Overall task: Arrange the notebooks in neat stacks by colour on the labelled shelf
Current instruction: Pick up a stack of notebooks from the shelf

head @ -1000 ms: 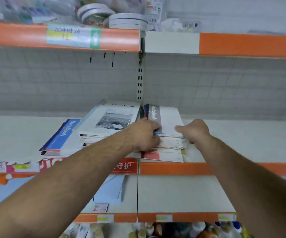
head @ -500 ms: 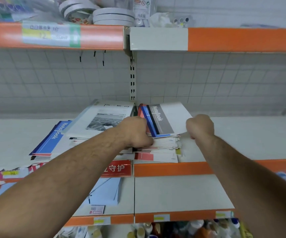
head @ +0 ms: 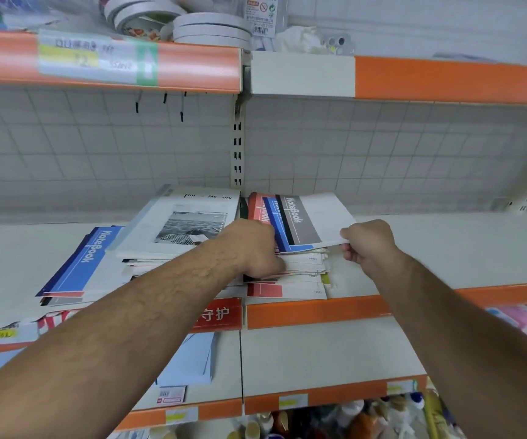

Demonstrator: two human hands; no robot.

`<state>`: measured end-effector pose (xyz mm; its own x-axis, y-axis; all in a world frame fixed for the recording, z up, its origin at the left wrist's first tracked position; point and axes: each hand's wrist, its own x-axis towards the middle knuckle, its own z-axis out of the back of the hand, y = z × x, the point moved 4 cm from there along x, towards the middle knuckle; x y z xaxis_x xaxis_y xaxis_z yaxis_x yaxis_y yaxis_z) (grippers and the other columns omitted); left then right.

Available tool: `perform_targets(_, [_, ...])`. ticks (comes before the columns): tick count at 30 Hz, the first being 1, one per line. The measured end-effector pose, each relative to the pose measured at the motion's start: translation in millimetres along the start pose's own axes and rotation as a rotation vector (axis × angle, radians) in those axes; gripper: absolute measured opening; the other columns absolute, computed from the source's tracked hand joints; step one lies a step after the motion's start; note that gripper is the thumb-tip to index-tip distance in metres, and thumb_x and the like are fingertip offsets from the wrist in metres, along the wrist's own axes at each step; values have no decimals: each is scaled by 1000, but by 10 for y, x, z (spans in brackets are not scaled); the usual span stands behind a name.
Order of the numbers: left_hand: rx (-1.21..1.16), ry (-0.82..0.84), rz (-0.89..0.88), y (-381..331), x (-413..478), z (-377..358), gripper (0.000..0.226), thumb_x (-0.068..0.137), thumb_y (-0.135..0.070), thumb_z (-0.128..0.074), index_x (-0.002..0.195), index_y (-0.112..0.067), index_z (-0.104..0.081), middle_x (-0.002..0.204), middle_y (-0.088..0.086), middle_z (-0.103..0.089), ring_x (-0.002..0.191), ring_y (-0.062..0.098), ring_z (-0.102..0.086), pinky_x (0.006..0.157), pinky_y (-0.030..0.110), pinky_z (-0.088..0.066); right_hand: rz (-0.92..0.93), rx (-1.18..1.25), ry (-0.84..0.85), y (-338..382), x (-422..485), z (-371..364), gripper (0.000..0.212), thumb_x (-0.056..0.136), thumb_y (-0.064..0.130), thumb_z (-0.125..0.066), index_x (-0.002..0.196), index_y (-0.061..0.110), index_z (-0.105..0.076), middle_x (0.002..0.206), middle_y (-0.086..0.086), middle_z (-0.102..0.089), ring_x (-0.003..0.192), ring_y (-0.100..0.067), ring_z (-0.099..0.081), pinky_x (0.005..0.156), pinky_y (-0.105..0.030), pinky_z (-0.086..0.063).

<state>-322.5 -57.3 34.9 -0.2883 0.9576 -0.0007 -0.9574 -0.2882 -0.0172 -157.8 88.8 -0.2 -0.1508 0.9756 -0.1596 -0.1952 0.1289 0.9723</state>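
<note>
A messy stack of notebooks [head: 300,274] lies on the middle shelf [head: 446,248]. On top sits a grey-striped notebook [head: 306,220], over a blue one [head: 275,226] and a red one [head: 256,207]. My right hand [head: 368,245] pinches the grey notebook's front right corner and lifts it. My left hand [head: 252,248] grips the stack's left side with curled fingers. Left of it lies a white photo-cover notebook [head: 186,223], and further left a blue notebook [head: 81,261] on a low pile.
The shelf above [head: 192,64] holds tape rolls [head: 211,30] and packets. A lower shelf [head: 319,353] carries a pale blue notebook [head: 189,362]. Bottles [head: 366,419] fill the bottom row. The middle shelf's right part is bare.
My right hand has taken the top grey notebook's corner and raised it, fanning the blue and red covers beneath. My left hand stayed on the stack.
</note>
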Motion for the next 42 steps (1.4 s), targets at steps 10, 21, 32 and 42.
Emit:
perform_targets(10, [-353,-198,15,-103,-38,144,5,93,-20,-51,90,-18,-55,85,-3,-54,81,17,-54,70,29,-45,8,106,-183,54,-220,293,12,83,-12,-44,83,-6,-55,69,-14,-50,40,-18,-42,37,-21,-38])
perform_targets(21, [-1462,163,310,-105,8,-2,19,102,-12,-43,105,-2,-59,100,22,-73,75,33,-75,82,41,-61,43,136,-196,35,-723,257,16,88,-7,-47,75,-3,-54,56,-13,-51,39,-17,-46,37,-22,-39])
perform_targets(32, [-1696,111,335,-52,-577,-13,21,99,7,-37,97,-10,-50,99,9,-61,77,34,-73,66,42,-63,95,95,-62,45,-1143,80,16,98,6,-46,96,-3,-60,67,-14,-63,41,-16,-58,40,-24,-48])
perform_targets(42, [-1730,-168,589,227,-1680,-182,23,96,10,-41,111,-4,-51,95,11,-65,78,32,-72,61,37,-63,72,47,215,-102,-1845,-124,11,94,1,-50,101,0,-58,71,-12,-60,46,-14,-55,39,-22,-49])
